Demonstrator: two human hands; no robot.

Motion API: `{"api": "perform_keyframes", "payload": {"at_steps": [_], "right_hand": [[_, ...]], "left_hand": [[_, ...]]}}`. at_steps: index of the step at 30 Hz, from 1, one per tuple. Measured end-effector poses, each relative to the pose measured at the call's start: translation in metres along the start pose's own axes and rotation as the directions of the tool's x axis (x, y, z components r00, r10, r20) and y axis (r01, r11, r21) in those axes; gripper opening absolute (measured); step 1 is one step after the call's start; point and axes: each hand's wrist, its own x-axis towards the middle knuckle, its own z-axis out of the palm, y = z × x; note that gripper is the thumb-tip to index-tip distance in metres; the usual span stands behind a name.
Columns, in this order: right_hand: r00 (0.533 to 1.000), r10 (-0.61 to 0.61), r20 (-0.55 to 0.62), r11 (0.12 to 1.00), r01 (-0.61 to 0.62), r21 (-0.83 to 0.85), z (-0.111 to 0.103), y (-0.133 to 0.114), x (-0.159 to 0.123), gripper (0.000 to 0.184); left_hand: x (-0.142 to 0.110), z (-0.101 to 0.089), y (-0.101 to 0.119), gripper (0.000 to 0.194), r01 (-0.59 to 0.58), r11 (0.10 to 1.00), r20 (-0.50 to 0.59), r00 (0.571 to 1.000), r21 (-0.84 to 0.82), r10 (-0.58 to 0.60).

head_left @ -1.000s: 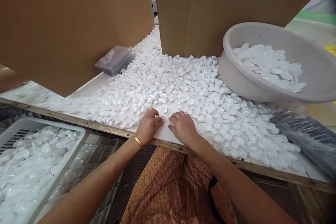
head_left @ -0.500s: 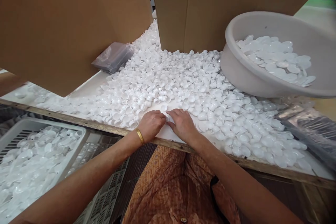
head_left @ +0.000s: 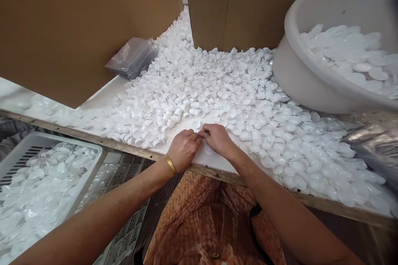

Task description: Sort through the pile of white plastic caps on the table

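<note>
Below the worktop's (head_left: 102, 95) front edge, at far left, a crate (head_left: 88, 180) is filled with loose white pieces (head_left: 37, 190). Just right of it and lower, a second crate (head_left: 124, 203) is partly covered by the left forearm. On the worktop's left part, a large brown box (head_left: 87, 20) is seen; by its right side a clear-wrapped packet (head_left: 132, 56) is laid, touching the heap (head_left: 199, 87). The heap, of small white cups and discs, is spread across the middle and along the front edge to the right.

Near the front edge, the left hand (head_left: 185, 148) is held back upward, fingers curled in, thumb hidden; how far closed cannot be told. Just beyond the fingertips, one cup (head_left: 196, 124) is set apart from the heap. The right hand (head_left: 214, 137) is brought against the left, thumb and forefinger closed in a pinch; whether a piece is gripped cannot be told. Under the right wrist, a clear disc (head_left: 209, 150) is lying flat.

Behind the heap, a second box (head_left: 248, 8) is stood. Towards the right edge, a tilted basin (head_left: 301, 74) is part-filled with white discs (head_left: 345, 49); below it, a wrapped bundle (head_left: 373, 145) is seen, blurred.
</note>
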Motion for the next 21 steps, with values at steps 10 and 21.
{"api": "perform_keyframes", "payload": {"at_steps": [10, 21], "right_hand": [[0.980, -0.200, 0.023, 0.962, 0.201, -0.184, -0.023, 0.008, -0.055, 0.025], [0.960, -0.271, 0.072, 0.797, 0.266, -0.542, -0.010, 0.004, -0.025, 0.024]], "left_hand": [[-0.018, -0.032, 0.026, 0.029, 0.096, 0.992, 0.007, 0.995, -0.078, -0.096], [-0.012, -0.044, 0.003, 0.025, 0.157, 0.980, 0.286, 0.951, -0.126, -0.116]]}}
